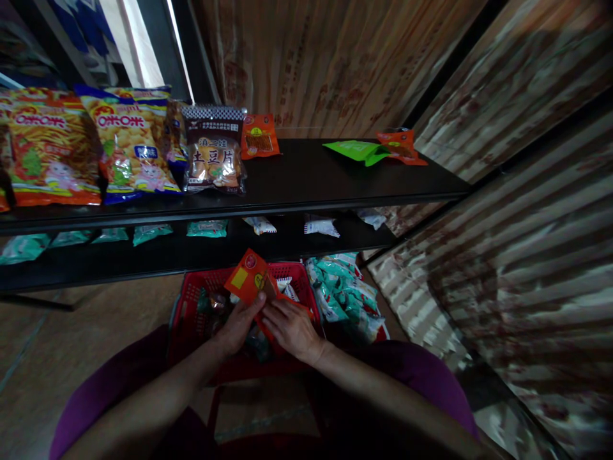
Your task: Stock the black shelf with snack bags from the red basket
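Over a red plastic basket (191, 306) on the floor, my left hand (239, 326) grips an orange snack packet (249, 278) by its lower edge, thumb on its front. My right hand (290, 329) rests against the same packet's lower right side, fingers curled on more orange wrapping beneath. The basket holds several small packets, partly hidden by my hands. A heap of teal and white packets (345, 294) lies at the basket's right.
A black shelf (311, 176) carries large snack bags (129, 144), a brown chip bag (213, 150), an orange packet (258, 135), a green packet (359, 151) and another orange packet (401, 145). Small teal packets (205, 228) line the lower shelf. A striped wall (527, 255) stands right.
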`<state>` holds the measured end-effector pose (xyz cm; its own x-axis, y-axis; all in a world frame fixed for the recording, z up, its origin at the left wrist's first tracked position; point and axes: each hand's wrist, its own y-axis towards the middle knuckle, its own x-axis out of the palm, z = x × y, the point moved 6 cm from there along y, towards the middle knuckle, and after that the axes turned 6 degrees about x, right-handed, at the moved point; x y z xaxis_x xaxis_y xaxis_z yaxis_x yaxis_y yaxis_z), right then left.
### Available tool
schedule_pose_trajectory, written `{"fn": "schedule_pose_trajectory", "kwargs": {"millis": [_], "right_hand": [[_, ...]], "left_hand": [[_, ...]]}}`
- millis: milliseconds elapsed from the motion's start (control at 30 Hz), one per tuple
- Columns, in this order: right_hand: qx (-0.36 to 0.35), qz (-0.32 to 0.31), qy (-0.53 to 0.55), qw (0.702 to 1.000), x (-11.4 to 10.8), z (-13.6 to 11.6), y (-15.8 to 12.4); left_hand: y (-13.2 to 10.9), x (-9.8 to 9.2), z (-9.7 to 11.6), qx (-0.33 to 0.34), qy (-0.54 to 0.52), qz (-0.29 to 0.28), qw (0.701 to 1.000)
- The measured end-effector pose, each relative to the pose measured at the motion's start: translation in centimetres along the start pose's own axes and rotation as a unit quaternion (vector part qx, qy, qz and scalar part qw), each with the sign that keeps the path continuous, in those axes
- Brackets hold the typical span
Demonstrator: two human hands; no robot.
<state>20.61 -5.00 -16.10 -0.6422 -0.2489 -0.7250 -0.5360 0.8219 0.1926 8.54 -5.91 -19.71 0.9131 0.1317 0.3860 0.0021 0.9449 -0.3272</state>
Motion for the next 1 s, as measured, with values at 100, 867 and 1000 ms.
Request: {"fn": "schedule_pose_trajectory", "kwargs": {"millis": [100, 867, 1000], "right_hand": [[-0.036, -0.032, -0.031, 0.998, 1.2, -1.2, -0.7], [0.435, 0.061, 0.590, 0.677, -0.6, 7.0, 1.2], [0.455, 0.067, 0.573, 0.679, -0.1, 7.4, 1.4]], "left_hand": [[0.6, -1.2, -0.8, -0.025, -0.083, 0.069, 0.994], [1.0, -1.3, -0.4, -0.160, -0.172, 0.004, 0.972], [0.7, -1.4, -1.1, -0.176, -0.159, -0.003, 0.971]]}}
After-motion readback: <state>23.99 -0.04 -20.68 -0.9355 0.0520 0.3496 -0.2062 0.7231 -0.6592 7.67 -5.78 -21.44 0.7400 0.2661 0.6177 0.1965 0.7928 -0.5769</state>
